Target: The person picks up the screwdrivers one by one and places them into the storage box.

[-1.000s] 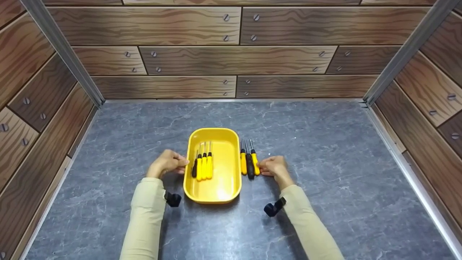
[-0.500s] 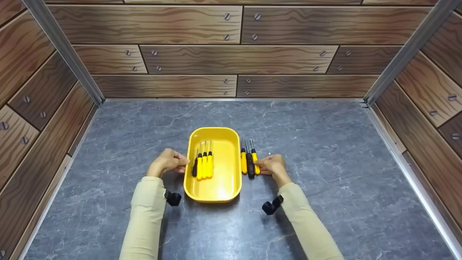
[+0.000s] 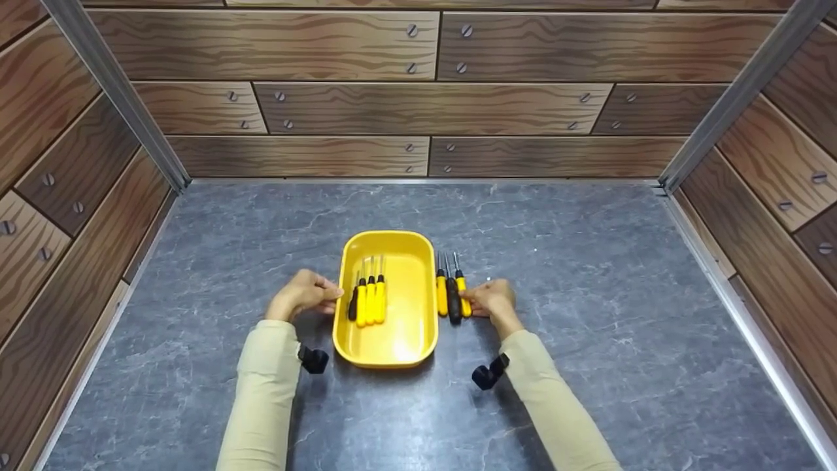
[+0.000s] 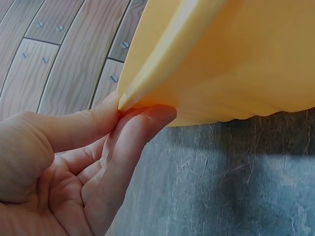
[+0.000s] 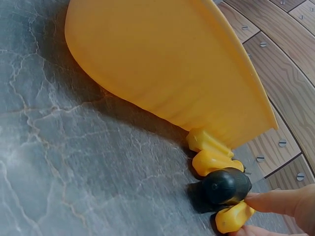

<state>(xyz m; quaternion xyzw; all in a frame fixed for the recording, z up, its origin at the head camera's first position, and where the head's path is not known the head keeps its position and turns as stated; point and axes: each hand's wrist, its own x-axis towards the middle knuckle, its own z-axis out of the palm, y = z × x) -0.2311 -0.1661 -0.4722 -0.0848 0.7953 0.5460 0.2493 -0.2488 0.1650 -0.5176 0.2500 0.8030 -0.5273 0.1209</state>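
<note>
on the surface (image 3: 405,418), pinches the yellow tray's rim (image 3: 337,332) with the left hand (image 3: 303,293); beside a black screwdriver (image 3: 453,305), pinches the rightmost yellow screwdriver (image 3: 460,284) with the right hand (image 3: 494,299).

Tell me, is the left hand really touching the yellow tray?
Touching. The left wrist view shows the left hand pinching the rim of the yellow tray, skin right against plastic.

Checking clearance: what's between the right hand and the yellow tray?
Past the yellow-handled screwdriver that the right hand pinches: a black-handled one, then what look like two yellow handles beside the yellow tray. Right wrist view shows it best.
</note>
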